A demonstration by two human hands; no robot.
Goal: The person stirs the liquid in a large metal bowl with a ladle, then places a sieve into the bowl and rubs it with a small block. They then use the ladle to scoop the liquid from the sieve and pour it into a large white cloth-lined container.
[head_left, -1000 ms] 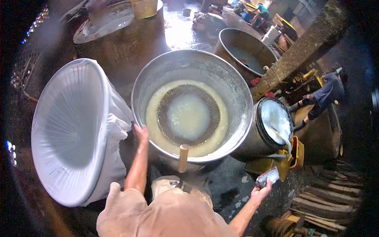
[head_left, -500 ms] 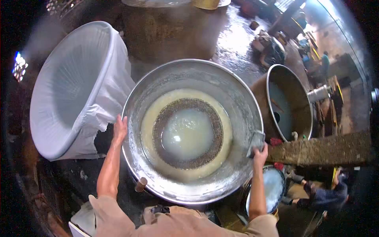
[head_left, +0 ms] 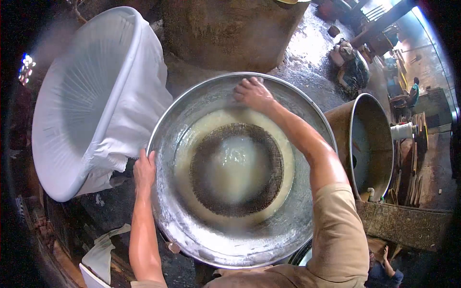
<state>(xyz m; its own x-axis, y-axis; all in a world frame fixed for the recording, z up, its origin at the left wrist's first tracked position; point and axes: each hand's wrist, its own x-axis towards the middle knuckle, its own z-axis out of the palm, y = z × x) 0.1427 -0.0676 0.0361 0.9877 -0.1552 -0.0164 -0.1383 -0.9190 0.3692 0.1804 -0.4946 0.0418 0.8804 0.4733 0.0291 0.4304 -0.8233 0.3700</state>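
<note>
A wide metal basin [head_left: 307, 211] holds cloudy, pale liquid [head_left: 235, 158], with a dark, mesh-like ring showing in it. At the basin's left rim is my left hand [head_left: 144, 170], its thumb and fingers closed on the edge. My right hand [head_left: 253, 94] lies against the inner wall at the far side, just below the rim and above the liquid. Its fingers are bent and pressed together, and what lies under them is hidden.
A large round frame covered in white cloth [head_left: 127, 96] leans at the left. Behind stands a big brown vat [head_left: 225, 38]. To the right are another deep vessel [head_left: 338, 127] and a thick ledge [head_left: 408, 223]. A person [head_left: 382, 269] is at the lower right.
My right hand has moved from the basin's right rim, where it held a grey flat piece, across to the far inner wall. My left hand stays on the left rim. The view has shifted slightly.
</note>
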